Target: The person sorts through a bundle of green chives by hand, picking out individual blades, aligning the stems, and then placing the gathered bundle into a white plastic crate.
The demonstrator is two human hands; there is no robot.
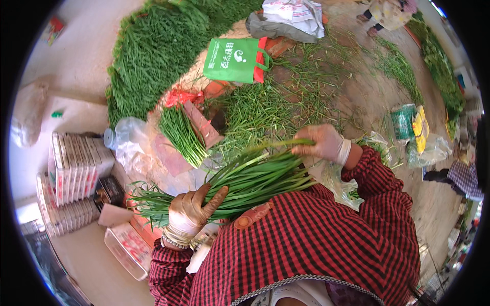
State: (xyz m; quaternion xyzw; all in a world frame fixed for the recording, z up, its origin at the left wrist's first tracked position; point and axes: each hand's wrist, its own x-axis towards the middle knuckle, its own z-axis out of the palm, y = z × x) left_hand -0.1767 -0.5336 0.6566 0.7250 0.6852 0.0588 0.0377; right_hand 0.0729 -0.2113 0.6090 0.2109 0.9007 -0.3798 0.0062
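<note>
A thick bunch of garlic chives [255, 178] lies across my lap, its long green leaves spreading to the left. My gloved left hand [193, 206] is wrapped round the leafy part, thumb on top. Over the stem end at the right, my gloved right hand [322, 144] pinches a few yellowish-green strands raised slightly above the bunch. Past the bunch, a smaller trimmed bundle of chives [181, 135] rests against a pinkish board [201, 122].
Loose trimmings [265, 109] litter the floor ahead. A green bag [232, 60] lies beyond, beside a big heap of greens [153, 61]. Stacked white crates [76, 168] and a clear plastic basket [127, 250] stand at the left. Another person [390, 13] is at the far right.
</note>
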